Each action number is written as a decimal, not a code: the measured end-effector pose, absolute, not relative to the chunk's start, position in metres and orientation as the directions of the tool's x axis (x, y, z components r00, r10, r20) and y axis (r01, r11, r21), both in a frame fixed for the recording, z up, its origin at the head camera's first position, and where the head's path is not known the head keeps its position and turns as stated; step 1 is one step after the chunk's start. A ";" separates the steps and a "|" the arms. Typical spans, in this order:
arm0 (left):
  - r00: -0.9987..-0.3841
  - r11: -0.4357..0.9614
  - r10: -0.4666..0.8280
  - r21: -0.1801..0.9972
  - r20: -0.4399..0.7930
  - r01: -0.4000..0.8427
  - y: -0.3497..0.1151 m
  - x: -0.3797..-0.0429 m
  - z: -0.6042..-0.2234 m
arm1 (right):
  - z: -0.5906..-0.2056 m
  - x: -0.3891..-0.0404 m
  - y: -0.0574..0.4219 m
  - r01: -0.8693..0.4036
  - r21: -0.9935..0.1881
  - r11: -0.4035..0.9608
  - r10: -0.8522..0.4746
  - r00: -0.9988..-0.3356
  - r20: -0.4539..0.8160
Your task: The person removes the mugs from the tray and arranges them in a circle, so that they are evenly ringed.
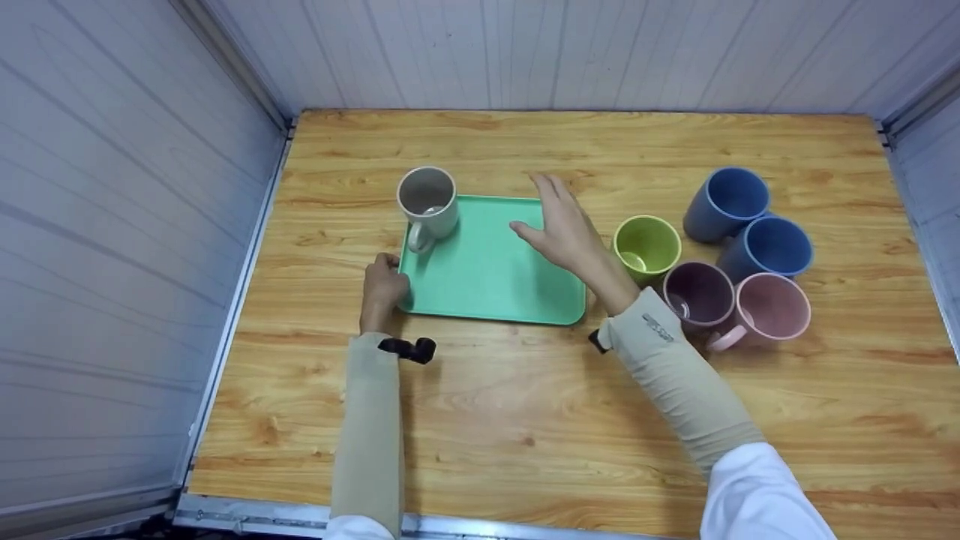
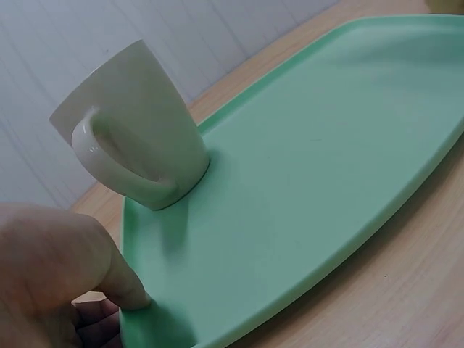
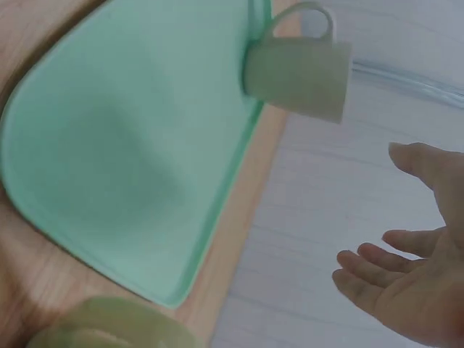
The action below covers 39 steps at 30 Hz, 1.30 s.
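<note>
A green tray (image 1: pixel 491 262) lies on the wooden table. My left hand (image 1: pixel 384 289) pinches its left edge, the thumb (image 2: pixel 127 286) over the rim and the other fingers curled at the outer side. On the tray's back left corner stands an upright grey mug (image 1: pixel 441 217), its handle turned toward me. My right hand (image 1: pixel 564 229) is held above the tray's right side with fingers spread and nothing in them. In the right wrist view that hand (image 3: pixel 413 268) is apart from both mug and tray.
Right of the tray stand a yellow-green mug (image 1: pixel 647 247), a dark purple mug (image 1: pixel 697 294), a pink mug (image 1: pixel 774 306) and two blue mugs, one behind (image 1: pixel 701 217) the other (image 1: pixel 772 247). My right forearm passes close beside the purple mug. Pale panel walls (image 1: pixel 480 52) enclose the table.
</note>
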<state>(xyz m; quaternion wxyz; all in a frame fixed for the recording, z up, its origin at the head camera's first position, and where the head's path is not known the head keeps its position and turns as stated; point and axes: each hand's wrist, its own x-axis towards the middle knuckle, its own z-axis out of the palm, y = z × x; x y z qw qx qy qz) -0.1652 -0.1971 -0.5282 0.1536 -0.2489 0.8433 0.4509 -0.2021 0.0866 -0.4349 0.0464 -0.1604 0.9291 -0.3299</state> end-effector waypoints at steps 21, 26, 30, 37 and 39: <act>-0.810 0.448 -0.288 0.676 -0.511 -0.585 -0.197 -0.166 -0.528 | -0.495 -0.229 0.045 -0.191 -0.869 0.456 -0.346 -0.938 0.024; -0.804 0.437 -0.290 0.676 -0.519 -0.593 -0.196 -0.166 -0.529 | -0.497 -0.230 0.034 -0.183 -0.875 0.449 -0.381 -0.925 -0.001; -0.821 0.457 -0.290 0.683 -0.491 -0.570 -0.197 -0.166 -0.531 | -0.495 -0.231 0.022 -0.171 -0.877 0.448 -0.402 -0.915 -0.026; -0.843 0.486 -0.295 0.689 -0.450 -0.538 -0.196 -0.166 -0.533 | -0.482 -0.239 0.005 -0.155 -0.850 0.503 -0.422 -0.902 -0.086; -0.839 0.479 -0.296 0.689 -0.456 -0.544 -0.196 -0.167 -0.532 | -0.478 -0.242 0.002 -0.152 -0.846 0.511 -0.433 -0.896 -0.100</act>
